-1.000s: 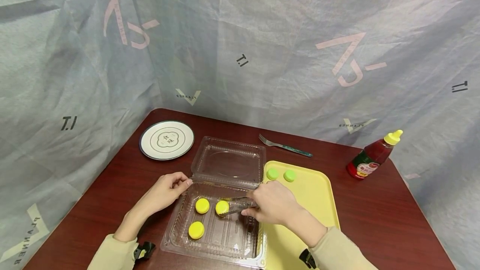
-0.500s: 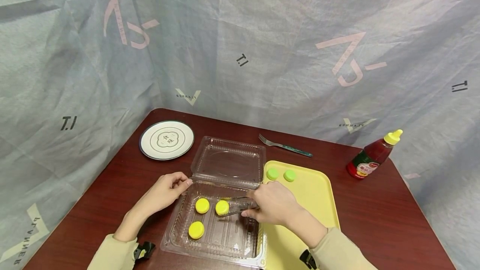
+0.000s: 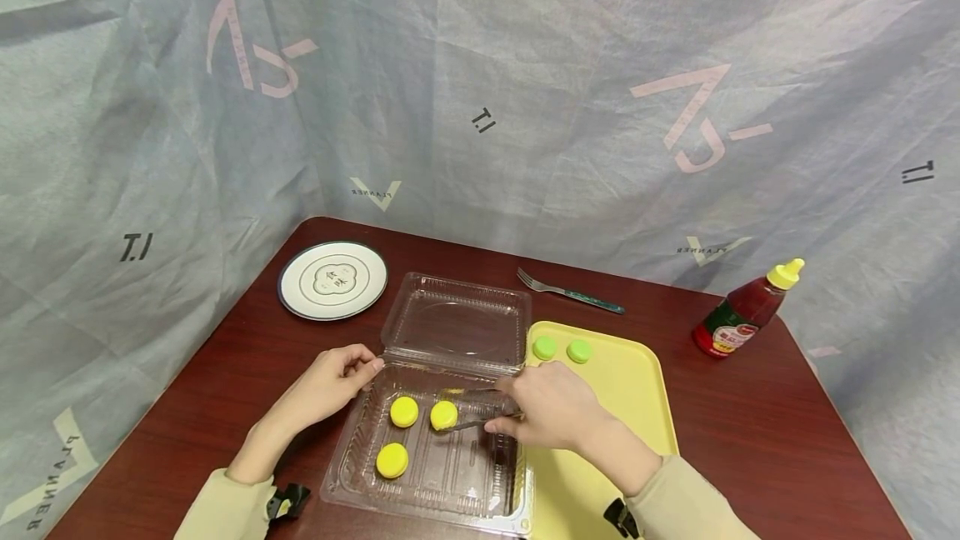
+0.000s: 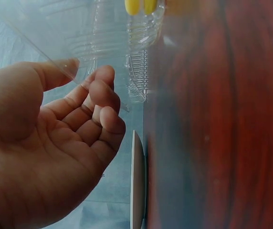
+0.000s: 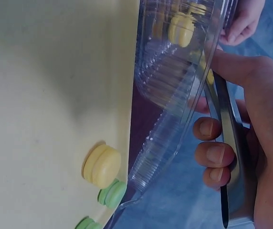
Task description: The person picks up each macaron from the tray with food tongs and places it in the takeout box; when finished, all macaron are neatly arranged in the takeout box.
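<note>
My left hand (image 3: 333, 386) pinches the left rim of a clear plastic clamshell box (image 3: 427, 502) near its hinge; in the left wrist view the thumb and index finger meet at that edge. The box lies with its lid back. Three yellow macarons (image 3: 392, 461) sit in its base. My right hand (image 3: 551, 405) grips metal tongs (image 5: 232, 143), reaching over the box's right side. The tongs' arms are spread, one tip beside the near edge of the rightmost yellow macaron (image 3: 443, 416), the other beyond its far side.
Right of the box, a yellow tray (image 3: 630, 382) bears two green macarons (image 3: 579, 351) and a yellow macaron (image 5: 102, 166), hidden behind my right hand in the head view. A plate (image 3: 333, 280), a fork (image 3: 573, 294) and a red sauce bottle (image 3: 738, 319) stand farther back.
The tongs' arms have spread apart around the rightmost yellow macaron, which stays in the box. My right hand has shifted very slightly right. My left hand has not moved.
</note>
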A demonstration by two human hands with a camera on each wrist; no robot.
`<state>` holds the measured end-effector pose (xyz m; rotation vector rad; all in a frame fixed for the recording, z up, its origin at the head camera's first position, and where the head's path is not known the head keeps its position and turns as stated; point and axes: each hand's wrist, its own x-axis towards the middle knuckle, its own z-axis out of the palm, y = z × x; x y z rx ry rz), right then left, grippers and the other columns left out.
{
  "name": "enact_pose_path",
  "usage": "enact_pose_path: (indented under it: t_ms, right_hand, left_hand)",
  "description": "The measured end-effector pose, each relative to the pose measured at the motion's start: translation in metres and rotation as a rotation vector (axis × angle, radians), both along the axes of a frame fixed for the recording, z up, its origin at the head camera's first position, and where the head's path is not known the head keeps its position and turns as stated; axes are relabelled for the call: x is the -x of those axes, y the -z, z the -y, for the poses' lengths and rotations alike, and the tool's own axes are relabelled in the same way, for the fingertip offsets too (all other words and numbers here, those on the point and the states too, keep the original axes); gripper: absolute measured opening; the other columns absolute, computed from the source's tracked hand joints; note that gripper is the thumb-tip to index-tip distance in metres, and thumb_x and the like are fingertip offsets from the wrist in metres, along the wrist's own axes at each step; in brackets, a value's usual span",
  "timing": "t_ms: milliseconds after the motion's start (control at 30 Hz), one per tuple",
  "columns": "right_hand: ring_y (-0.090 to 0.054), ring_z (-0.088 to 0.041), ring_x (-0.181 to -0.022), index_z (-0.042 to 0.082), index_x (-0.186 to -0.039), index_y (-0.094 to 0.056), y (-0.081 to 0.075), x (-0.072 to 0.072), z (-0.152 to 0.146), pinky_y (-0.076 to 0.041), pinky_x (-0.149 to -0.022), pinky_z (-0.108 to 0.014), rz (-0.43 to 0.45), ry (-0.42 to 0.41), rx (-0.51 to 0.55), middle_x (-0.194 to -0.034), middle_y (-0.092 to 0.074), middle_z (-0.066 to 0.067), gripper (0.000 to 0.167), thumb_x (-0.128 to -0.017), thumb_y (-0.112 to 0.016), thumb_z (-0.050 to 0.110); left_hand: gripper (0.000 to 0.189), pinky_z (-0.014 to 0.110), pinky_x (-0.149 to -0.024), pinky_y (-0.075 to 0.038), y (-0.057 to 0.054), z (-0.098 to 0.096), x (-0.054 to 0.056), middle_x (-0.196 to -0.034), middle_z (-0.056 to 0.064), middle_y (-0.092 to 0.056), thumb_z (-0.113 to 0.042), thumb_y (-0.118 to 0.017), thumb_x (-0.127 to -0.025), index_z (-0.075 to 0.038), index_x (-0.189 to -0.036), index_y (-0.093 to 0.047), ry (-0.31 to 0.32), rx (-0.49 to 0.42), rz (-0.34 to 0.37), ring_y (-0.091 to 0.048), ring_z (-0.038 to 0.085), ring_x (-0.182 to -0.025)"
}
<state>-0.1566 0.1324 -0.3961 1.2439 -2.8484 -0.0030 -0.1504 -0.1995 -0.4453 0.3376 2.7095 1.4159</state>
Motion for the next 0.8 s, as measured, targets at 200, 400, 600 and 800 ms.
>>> enact_pose_path:
  t_ms: [200, 400, 600, 800]
  right_hand:
    - [-0.039, -0.004, -0.046, 0.017, -0.098, -0.071, -0.007, 0.002, -0.006, -0.038, -0.045, -0.026, 0.043, 0.023, 0.033, -0.052, -0.044, 0.016, 0.047, -0.086, -0.068, 0.062]
    - [-0.045, -0.003, -0.050, 0.017, -0.099, -0.070, -0.013, 0.005, -0.016, -0.044, -0.056, -0.033, 0.020, 0.051, 0.048, -0.059, -0.048, 0.018, 0.052, -0.086, -0.064, 0.067]
    - [-0.051, -0.004, -0.052, 0.018, -0.099, -0.068, -0.018, 0.008, -0.028, -0.047, -0.055, -0.030, -0.022, 0.059, 0.069, -0.065, -0.058, 0.014, 0.049, -0.087, -0.064, 0.065]
    - [-0.059, -0.006, -0.059, 0.019, -0.097, -0.066, -0.025, 0.015, -0.042, -0.047, -0.055, -0.028, -0.075, 0.079, 0.120, -0.082, -0.070, 0.008, 0.045, -0.086, -0.067, 0.063]
  left_hand:
    - [0.019, 0.025, -0.053, -0.040, 0.000, 0.000, 0.000, -0.067, -0.003, -0.057, -0.024, -0.063, -0.100, -0.008, -0.090, -0.066, 0.001, 0.001, -0.003, -0.049, 0.010, -0.057]
    - [0.019, 0.025, -0.054, -0.041, 0.000, 0.000, 0.000, -0.069, -0.002, -0.058, -0.025, -0.062, -0.101, -0.008, -0.090, -0.066, 0.002, -0.007, 0.006, -0.049, 0.011, -0.058]
    - [0.020, 0.025, -0.054, -0.040, 0.000, 0.000, 0.000, -0.069, -0.002, -0.057, -0.025, -0.062, -0.101, -0.009, -0.090, -0.065, 0.000, -0.006, 0.010, -0.049, 0.011, -0.058]
    - [0.020, 0.025, -0.054, -0.040, -0.001, 0.000, -0.001, -0.068, -0.003, -0.057, -0.025, -0.062, -0.101, -0.009, -0.090, -0.065, 0.004, 0.000, 0.004, -0.048, 0.011, -0.058]
